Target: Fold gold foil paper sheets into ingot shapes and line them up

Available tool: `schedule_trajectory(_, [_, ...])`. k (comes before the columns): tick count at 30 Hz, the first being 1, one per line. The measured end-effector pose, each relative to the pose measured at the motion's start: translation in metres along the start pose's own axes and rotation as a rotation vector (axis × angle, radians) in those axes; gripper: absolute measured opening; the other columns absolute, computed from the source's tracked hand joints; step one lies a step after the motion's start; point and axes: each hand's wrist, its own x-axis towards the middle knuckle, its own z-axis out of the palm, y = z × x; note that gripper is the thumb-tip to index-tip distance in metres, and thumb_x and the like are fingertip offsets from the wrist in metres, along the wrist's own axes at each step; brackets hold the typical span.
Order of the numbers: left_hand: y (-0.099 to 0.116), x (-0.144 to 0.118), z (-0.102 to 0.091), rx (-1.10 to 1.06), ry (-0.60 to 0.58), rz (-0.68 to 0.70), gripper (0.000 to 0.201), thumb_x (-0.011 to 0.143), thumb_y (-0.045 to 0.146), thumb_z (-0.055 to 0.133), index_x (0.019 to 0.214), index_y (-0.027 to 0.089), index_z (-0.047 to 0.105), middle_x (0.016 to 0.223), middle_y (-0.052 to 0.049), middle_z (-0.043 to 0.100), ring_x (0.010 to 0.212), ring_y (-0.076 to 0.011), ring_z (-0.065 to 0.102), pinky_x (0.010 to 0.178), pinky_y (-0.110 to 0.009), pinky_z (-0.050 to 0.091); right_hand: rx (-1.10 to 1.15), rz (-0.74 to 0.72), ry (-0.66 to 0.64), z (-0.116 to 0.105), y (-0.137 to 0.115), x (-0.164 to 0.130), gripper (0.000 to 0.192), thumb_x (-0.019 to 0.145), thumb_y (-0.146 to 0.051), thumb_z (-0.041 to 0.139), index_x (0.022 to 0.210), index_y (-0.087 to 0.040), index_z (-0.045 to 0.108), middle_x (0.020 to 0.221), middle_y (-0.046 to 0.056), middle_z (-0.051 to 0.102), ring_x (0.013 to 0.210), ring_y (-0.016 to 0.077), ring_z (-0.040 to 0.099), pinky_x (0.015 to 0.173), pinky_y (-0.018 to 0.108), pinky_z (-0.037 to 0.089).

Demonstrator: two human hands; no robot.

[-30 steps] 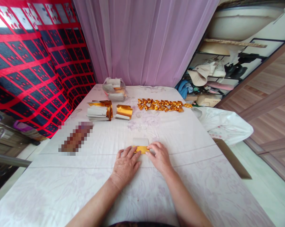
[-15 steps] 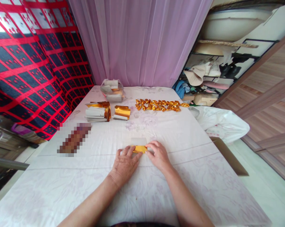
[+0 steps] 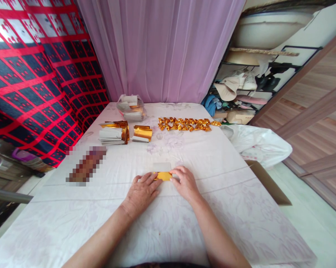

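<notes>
- Fig.: person seated at cloth-covered table (image 3: 212, 230); near edge runs just under forearms, w/ bare cloth both sides of the arms.
- Left hand (image 3: 141, 191): flat, fingers spread, tips pressing the left end of a gold foil sheet (image 3: 162, 175).
- Right hand (image 3: 186, 183): palm down, fingers close together, pressing the sheet's right end. Sheet lies flat at table centre, its white underside folded up on the far side; appears partway through a fold, not yet shaped.
- Mid-table: open cloth beyond the hands, room to slide fwd; blurred patch to the left.
- Far left: unfolded foil stacks (image 3: 113, 133), a smaller pile (image 3: 142, 133), i.e. plenty left.
- Far centre-right: row of finished gold pieces (image 3: 186, 124); bag (image 3: 130, 107) behind the stacks.
- Right edge drops off to a white bag (image 3: 258, 143) and cardboard (image 3: 268, 182); curtain (image 3: 162, 48) closes the far end.
</notes>
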Motion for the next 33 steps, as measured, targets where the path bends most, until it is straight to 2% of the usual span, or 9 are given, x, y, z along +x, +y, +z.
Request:
schedule_trajectory(6, [-0.011, -0.003, 0.006, -0.018, 0.009, 0.042, 0.037, 0.097, 0.042, 0.047, 0.131, 0.033, 0.056, 0.141, 0.0, 0.055, 0.127, -0.0237, 0.05, 0.096, -0.041, 0.041, 0.006, 0.027, -0.025, -0.002, -0.001, 0.001, 0.026, 0.077, -0.015, 0.065, 0.1, -0.024, 0.071, 0.103, 0.005, 0.064, 0.097, 0.0208, 0.06, 0.089, 0.036, 0.048])
schedule_trajectory(20, [-0.035, -0.014, 0.004, 0.011, -0.006, 0.123, 0.04, 0.1, 0.045, 0.04, 0.135, 0.031, 0.053, 0.142, 0.001, 0.055, 0.132, -0.022, 0.047, 0.099, -0.037, 0.036, 0.005, 0.03, -0.018, -0.001, -0.001, 0.001, 0.027, 0.075, -0.013, 0.067, 0.1, -0.023, 0.071, 0.103, 0.006, 0.064, 0.099, 0.021, 0.06, 0.09, 0.037, 0.047])
schedule_trajectory(25, [-0.034, -0.014, -0.001, 0.067, 0.011, 0.156, 0.039, 0.1, 0.042, 0.04, 0.134, 0.031, 0.054, 0.142, 0.0, 0.054, 0.133, -0.0231, 0.045, 0.1, -0.038, 0.036, 0.015, 0.024, -0.021, -0.001, 0.0, 0.001, 0.027, 0.076, -0.014, 0.066, 0.1, -0.024, 0.07, 0.104, 0.005, 0.064, 0.098, 0.0201, 0.06, 0.09, 0.036, 0.047])
schedule_trajectory(29, [-0.028, -0.012, -0.001, 0.113, 0.069, 0.135, 0.034, 0.098, 0.04, 0.045, 0.127, 0.031, 0.06, 0.144, 0.001, 0.053, 0.134, -0.0246, 0.044, 0.102, -0.04, 0.035, -0.003, 0.008, -0.005, -0.002, -0.001, 0.0, 0.027, 0.076, -0.014, 0.065, 0.1, -0.024, 0.07, 0.103, 0.005, 0.064, 0.097, 0.02, 0.06, 0.089, 0.035, 0.046])
schedule_trajectory(33, [-0.025, -0.013, 0.002, 0.11, 0.103, 0.13, 0.035, 0.097, 0.041, 0.046, 0.128, 0.031, 0.059, 0.139, 0.0, 0.057, 0.132, -0.0232, 0.046, 0.105, -0.04, 0.034, -0.059, 0.019, 0.007, -0.004, -0.011, -0.001, 0.021, 0.08, -0.016, 0.061, 0.099, -0.024, 0.068, 0.102, 0.005, 0.063, 0.097, 0.0202, 0.059, 0.088, 0.034, 0.044])
